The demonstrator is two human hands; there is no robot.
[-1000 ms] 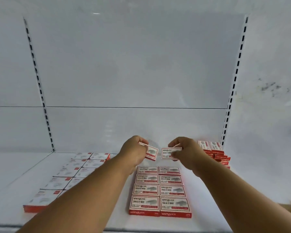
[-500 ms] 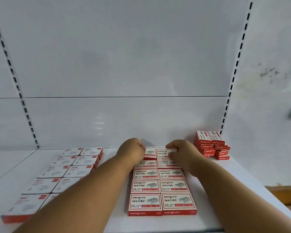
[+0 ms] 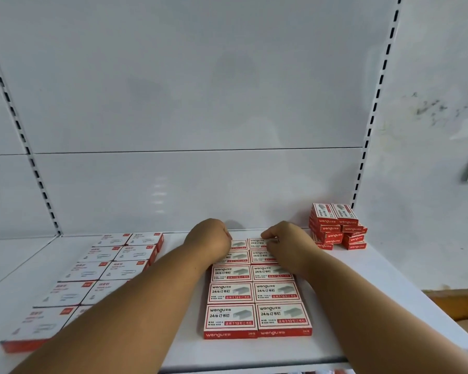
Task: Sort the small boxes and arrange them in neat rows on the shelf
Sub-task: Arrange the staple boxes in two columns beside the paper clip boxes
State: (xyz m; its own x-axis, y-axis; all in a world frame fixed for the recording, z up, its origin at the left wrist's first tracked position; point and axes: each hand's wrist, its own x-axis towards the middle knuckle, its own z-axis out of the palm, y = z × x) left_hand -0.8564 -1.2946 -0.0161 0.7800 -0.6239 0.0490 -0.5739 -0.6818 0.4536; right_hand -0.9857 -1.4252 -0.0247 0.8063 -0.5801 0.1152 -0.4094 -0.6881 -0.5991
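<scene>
Nearest you, the front edge of the white shelf [image 3: 249, 354] runs across the view, and both of your forearms reach over it. On the shelf centre, the staple boxes [image 3: 257, 292] lie flat in two columns, edges touching, with the front pair showing red front faces. To the left, the paper-clip boxes [image 3: 92, 276] lie flat in two columns of their own, well apart from the staple boxes; your left forearm covers part of their front end.

At the far end of the staple columns, your left hand [image 3: 210, 240] is curled over the rear left box [image 3: 238, 244]; whether its fingers grip the box cannot be told. Your right hand [image 3: 287, 245] pinches the rear right box [image 3: 260, 242] at its far edge, that box lying flat in line.

Farther right, near the back panel [image 3: 189, 103], the loose stack of boxes [image 3: 337, 226] stands unevenly piled.
</scene>
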